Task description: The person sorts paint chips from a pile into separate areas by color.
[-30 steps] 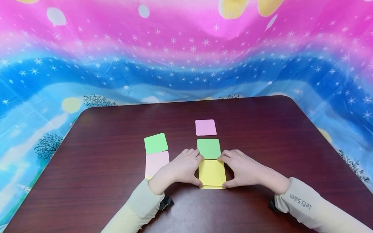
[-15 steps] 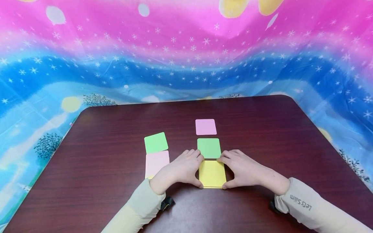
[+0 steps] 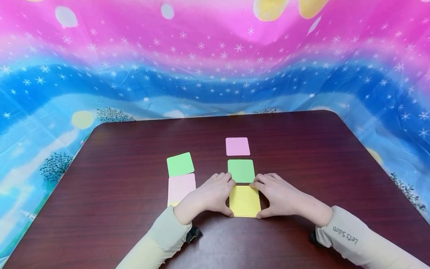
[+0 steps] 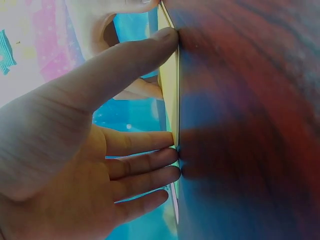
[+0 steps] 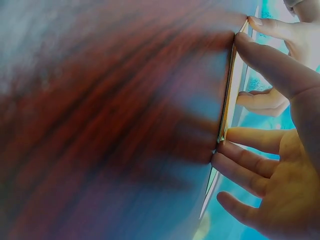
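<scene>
A yellow square stack (image 3: 244, 201) lies on the dark wooden table (image 3: 302, 149), near the front edge. My left hand (image 3: 209, 194) touches its left edge and my right hand (image 3: 282, 194) its right edge. Each thumb sits at a near corner, and the fingers reach to the far corners. In the left wrist view, straight fingers (image 4: 150, 160) and the thumb (image 4: 150, 47) press against the thin yellow edge (image 4: 170, 85). The right wrist view shows the same, with fingertips (image 5: 230, 155) on the yellow edge (image 5: 227, 110). Neither hand lifts anything.
Just beyond the yellow stack lie a green card (image 3: 240, 170) and then a pink card (image 3: 237, 146). To the left are another green card (image 3: 180, 164) and a pink card (image 3: 181, 186) with a yellow sliver under it. A bright patterned cloth (image 3: 215, 56) surrounds the table.
A yellow sheet that stuck out at the stack's near edge is now flush with the top one. Both hands have stayed at the stack's sides.
</scene>
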A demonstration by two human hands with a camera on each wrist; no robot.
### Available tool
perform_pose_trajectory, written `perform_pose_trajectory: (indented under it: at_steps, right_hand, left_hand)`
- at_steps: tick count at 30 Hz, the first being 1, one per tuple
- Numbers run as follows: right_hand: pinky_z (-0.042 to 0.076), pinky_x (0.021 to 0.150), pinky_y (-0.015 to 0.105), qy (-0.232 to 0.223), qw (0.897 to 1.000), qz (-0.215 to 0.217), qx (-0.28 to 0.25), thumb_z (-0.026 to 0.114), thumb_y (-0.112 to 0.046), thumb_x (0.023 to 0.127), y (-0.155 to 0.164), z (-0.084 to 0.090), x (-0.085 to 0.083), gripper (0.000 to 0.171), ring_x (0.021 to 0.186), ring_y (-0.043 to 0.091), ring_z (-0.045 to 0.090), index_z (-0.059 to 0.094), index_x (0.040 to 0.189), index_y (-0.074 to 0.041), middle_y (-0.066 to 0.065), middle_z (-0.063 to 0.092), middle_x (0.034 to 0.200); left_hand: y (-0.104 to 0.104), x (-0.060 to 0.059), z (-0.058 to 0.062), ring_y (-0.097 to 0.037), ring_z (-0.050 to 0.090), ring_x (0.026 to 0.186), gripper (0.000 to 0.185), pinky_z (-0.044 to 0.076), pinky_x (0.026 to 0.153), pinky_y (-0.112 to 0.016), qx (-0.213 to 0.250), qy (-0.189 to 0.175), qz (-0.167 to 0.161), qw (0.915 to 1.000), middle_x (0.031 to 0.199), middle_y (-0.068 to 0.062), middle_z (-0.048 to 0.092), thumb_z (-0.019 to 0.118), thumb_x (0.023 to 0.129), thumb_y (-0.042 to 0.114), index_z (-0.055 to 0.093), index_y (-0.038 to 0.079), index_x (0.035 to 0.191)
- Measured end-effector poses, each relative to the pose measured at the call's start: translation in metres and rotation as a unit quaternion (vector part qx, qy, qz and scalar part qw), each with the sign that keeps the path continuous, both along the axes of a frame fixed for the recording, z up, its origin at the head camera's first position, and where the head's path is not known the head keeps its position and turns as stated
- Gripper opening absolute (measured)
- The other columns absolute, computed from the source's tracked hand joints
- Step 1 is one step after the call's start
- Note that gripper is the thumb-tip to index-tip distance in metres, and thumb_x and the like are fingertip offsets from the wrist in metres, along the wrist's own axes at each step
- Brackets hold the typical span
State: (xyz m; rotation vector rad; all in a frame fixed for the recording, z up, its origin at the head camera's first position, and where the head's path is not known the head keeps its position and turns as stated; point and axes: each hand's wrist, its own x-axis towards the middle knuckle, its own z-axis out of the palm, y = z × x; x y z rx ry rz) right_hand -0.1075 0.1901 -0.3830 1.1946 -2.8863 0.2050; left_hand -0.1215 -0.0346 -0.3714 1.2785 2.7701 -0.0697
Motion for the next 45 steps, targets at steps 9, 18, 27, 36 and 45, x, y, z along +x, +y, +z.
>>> perform_pose_trajectory:
  at_steps: [9, 18, 27, 36, 45]
  right_hand:
    - [0.034, 0.093, 0.041, -0.019, 1.0, -0.012, 0.004, 0.075, -0.056, 0.058, 0.003, 0.006, -0.002, 0.075, 0.097, 0.019, 0.052, 0.061, 0.111, -0.005, -0.001, 0.052, 0.101]
    - [0.035, 0.093, 0.041, -0.006, 1.0, 0.01, 0.015, 0.074, -0.051, 0.063, -0.008, 0.016, -0.012, 0.064, 0.092, 0.017, 0.052, 0.062, 0.111, -0.01, -0.001, 0.057, 0.097]
    - [0.034, 0.093, 0.041, 0.026, 0.998, 0.058, 0.012, 0.072, -0.051, 0.067, -0.037, 0.027, -0.026, 0.061, 0.091, 0.015, 0.051, 0.062, 0.111, -0.01, -0.002, 0.057, 0.096]
    - [0.032, 0.096, 0.04, 0.011, 0.997, 0.072, 0.025, 0.068, -0.057, 0.069, -0.068, 0.03, -0.036, 0.065, 0.096, 0.016, 0.052, 0.061, 0.115, -0.011, -0.003, 0.056, 0.102]
    - [0.03, 0.097, 0.037, -0.007, 0.996, 0.08, 0.034, 0.065, -0.06, 0.07, -0.093, 0.028, -0.044, 0.068, 0.1, 0.016, 0.052, 0.06, 0.118, -0.011, -0.002, 0.056, 0.104]
  left_hand:
    - [-0.002, -0.004, 0.003, -0.015, 0.046, 0.092, 0.073, 0.036, 0.077, -0.027, 0.009, -0.005, -0.005, 0.9999, 0.098, 0.001, 0.048, 0.071, 0.06, 0.061, 0.055, 0.011, 0.11]
    - [-0.021, -0.011, 0.008, -0.017, 0.047, 0.1, 0.068, 0.037, 0.085, -0.031, 0.045, -0.03, 0.021, 0.9983, 0.106, 0.001, 0.053, 0.071, 0.066, 0.055, 0.056, 0.011, 0.115]
    - [-0.053, -0.015, 0.014, -0.021, 0.048, 0.098, 0.068, 0.038, 0.085, -0.035, 0.09, -0.053, 0.057, 0.9929, 0.108, -0.004, 0.054, 0.073, 0.067, 0.049, 0.057, 0.006, 0.116]
    - [-0.084, -0.013, 0.015, -0.024, 0.049, 0.102, 0.072, 0.037, 0.09, -0.038, 0.111, -0.049, 0.109, 0.9866, 0.11, -0.005, 0.054, 0.076, 0.063, 0.046, 0.056, 0.004, 0.118]
    - [-0.109, -0.013, 0.012, -0.025, 0.049, 0.104, 0.073, 0.038, 0.089, -0.043, 0.112, -0.043, 0.138, 0.9831, 0.112, -0.006, 0.053, 0.077, 0.062, 0.042, 0.055, 0.004, 0.12]
